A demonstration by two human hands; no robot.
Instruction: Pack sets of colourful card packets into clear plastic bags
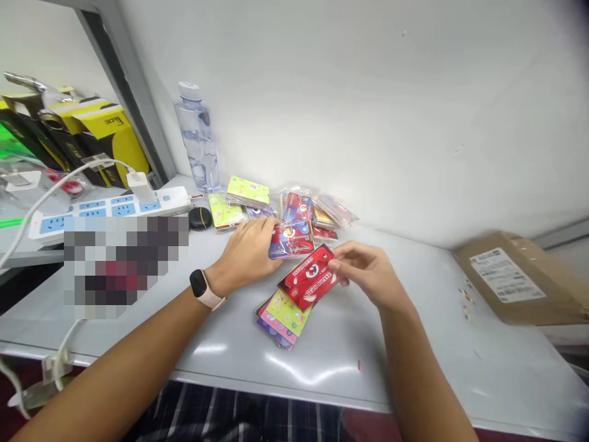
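Observation:
A red packet point(313, 276) is pinched at its right end by my right hand point(363, 270). It overlaps a small fanned pile of green, pink and purple packets point(285, 319) on the grey table. My left hand point(251, 248), with a dark-faced watch on the wrist, is closed at the left end of a blue and red packet stack point(291, 239). Behind the hands lie more packets: a green stack point(248, 190), another green one point(225, 210), and some in clear plastic wrap point(298, 207).
A clear water bottle point(199, 141) stands at the back left. Left of it are a white power strip point(110, 210) with a plugged charger and yellow-black boxes point(101, 132). A round black case point(199, 218) sits near the strip. At the right is a cardboard box point(524, 279).

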